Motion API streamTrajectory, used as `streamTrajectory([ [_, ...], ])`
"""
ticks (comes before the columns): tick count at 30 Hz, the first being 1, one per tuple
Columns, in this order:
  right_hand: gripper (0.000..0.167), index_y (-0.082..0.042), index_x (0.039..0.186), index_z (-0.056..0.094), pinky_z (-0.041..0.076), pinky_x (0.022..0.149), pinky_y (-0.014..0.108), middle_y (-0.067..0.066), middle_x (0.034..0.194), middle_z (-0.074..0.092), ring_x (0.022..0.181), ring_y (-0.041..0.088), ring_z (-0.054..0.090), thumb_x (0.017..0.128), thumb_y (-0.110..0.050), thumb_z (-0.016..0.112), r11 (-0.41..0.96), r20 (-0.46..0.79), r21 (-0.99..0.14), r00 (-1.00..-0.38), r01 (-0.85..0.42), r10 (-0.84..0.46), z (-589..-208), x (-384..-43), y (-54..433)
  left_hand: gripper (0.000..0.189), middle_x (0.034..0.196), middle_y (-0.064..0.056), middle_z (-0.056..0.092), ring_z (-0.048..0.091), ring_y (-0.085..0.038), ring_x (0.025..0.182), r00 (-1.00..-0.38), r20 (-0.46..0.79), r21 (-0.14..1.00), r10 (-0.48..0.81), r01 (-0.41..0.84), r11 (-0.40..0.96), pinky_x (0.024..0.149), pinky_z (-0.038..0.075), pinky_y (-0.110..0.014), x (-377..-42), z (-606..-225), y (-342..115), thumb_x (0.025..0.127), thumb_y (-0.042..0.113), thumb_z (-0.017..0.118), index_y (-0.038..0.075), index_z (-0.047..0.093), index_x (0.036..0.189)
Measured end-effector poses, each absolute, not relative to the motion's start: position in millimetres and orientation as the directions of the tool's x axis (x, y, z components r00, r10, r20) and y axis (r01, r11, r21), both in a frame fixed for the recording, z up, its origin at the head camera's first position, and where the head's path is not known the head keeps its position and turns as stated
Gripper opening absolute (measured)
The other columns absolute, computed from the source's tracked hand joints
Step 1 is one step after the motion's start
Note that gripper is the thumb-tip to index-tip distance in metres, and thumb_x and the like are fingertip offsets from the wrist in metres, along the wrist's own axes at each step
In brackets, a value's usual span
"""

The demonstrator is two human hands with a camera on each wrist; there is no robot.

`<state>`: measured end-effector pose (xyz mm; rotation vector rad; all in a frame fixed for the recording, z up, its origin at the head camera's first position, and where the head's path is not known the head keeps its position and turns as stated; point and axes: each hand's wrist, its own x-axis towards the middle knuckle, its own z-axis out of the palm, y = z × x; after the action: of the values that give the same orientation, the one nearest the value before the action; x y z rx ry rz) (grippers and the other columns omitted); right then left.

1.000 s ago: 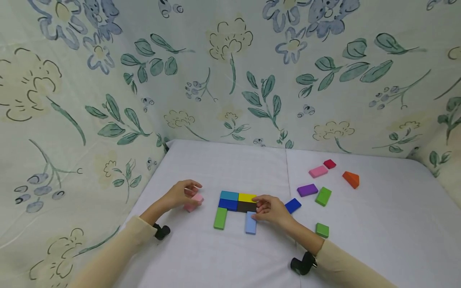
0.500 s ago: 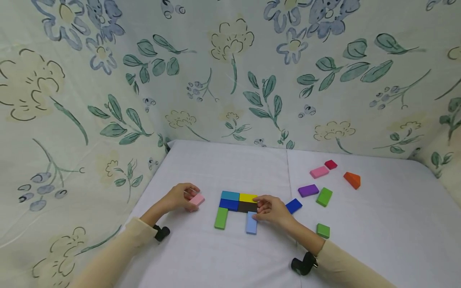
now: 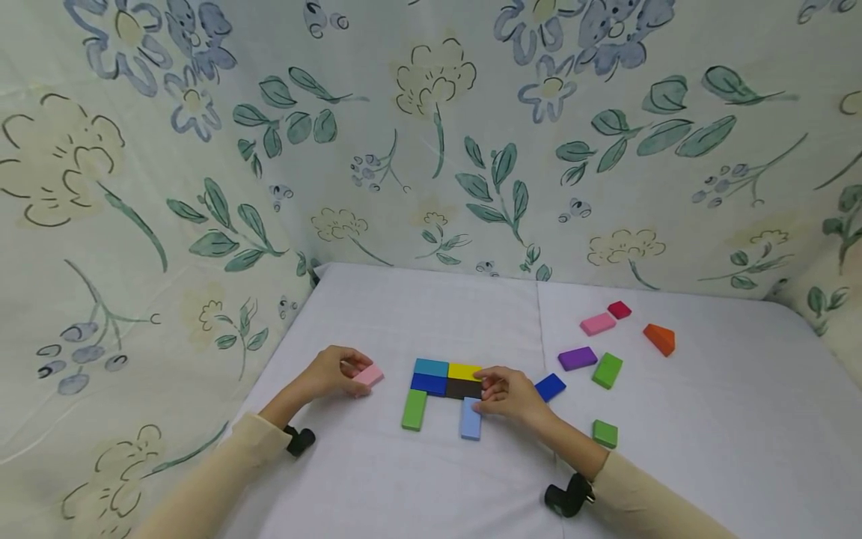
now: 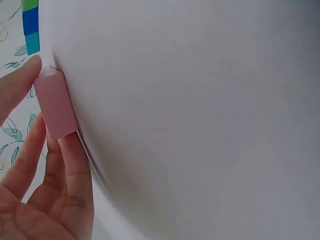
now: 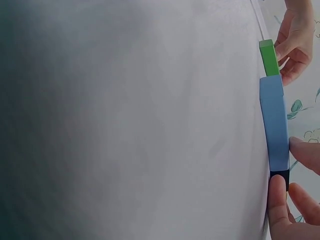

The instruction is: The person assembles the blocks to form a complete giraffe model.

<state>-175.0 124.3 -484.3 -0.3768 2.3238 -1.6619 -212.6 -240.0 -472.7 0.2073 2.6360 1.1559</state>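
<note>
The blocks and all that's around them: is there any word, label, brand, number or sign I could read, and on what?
None that can be read.
Pink block in the left hand: no lettering on the faces that show.
Other blocks: no marks visible.
Flowered cloth: printed flowers and leaves, no writing visible.
Black wrist devices: too small to tell whether they carry a label.

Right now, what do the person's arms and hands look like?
Left sleeve and right sleeve: long, plain cream. Left hand and right hand: bare, no gloves or rings visible. Left device and right device: small, black, rounded, beside the cuffs. No cables or markings visible.
</note>
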Motion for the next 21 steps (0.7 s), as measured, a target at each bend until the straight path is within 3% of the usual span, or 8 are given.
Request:
streamTrajectory([
  [21,0.051,0.011,0.123,0.061,0.052,0.072,0.018,0.017,0.096,0.06,0.079,0.017,0.059,0.078,0.003,0.083,0.32,-0.073,-0.946,-0.929,-0.05,-0.362,-483,-177,128,0.039,0.108,-0.004,0.069,0.063,-0.022,0.093,-0.963,-0.13,0.739,0.238,0.066,0.67,0.082,0.055,-0.037,-217,-467,-218,0.077,0.013,0.087,0.01,0.076,0.114],
])
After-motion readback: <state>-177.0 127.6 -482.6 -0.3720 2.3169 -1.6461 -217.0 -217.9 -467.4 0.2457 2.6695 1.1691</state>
